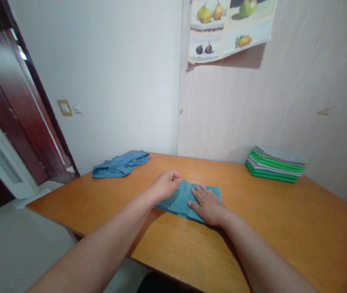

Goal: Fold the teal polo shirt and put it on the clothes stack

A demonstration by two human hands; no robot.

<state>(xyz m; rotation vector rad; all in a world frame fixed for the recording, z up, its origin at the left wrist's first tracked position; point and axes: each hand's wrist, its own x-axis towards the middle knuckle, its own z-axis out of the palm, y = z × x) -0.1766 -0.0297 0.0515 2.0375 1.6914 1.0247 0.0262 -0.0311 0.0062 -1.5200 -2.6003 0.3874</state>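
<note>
A teal-blue cloth (183, 197), partly folded, lies near the middle of the wooden table (298, 228). My right hand (207, 204) rests flat on its right part, fingers stretched out and pressing it down. My left hand (166, 184) is over the cloth's left far edge, fingers curled in a pinch; what they grip is hard to see, seemingly the cloth's edge.
A crumpled blue cloth (121, 164) lies at the table's far left corner. A stack of folded green and grey striped cloths (275, 163) sits at the far right by the wall. A white appliance (4, 160) stands on the floor at left, beside a dark door.
</note>
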